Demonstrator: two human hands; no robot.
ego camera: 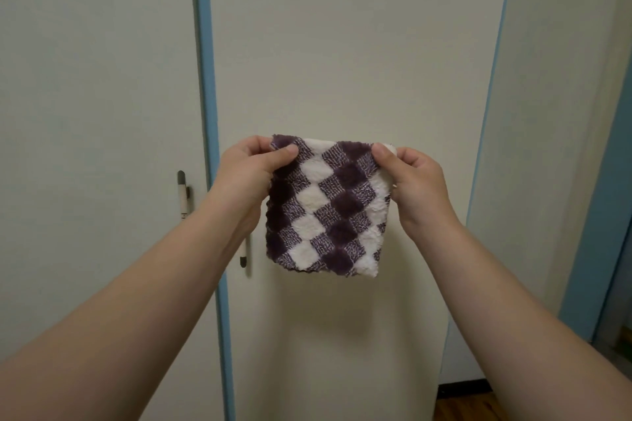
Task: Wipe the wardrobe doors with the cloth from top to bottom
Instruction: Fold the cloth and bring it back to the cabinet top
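A purple-and-white checked cloth (328, 205) hangs flat in front of the middle wardrobe door (342, 44). My left hand (249, 174) pinches its top left corner and my right hand (417, 181) pinches its top right corner. The cloth is held in the air, apart from the door, and casts a shadow on it. The pale left door (95, 79) stands beside a blue vertical strip (208, 79). A slim handle (182, 195) sits on the left door. Another handle (243, 256) on the middle door is partly hidden behind my left wrist.
A second blue strip (496, 79) runs along the middle door's right edge, with a pale wall panel (554, 113) beyond it. A blue door frame (602, 215) stands at far right. Dark skirting and wooden floor (468, 403) show at the bottom right.
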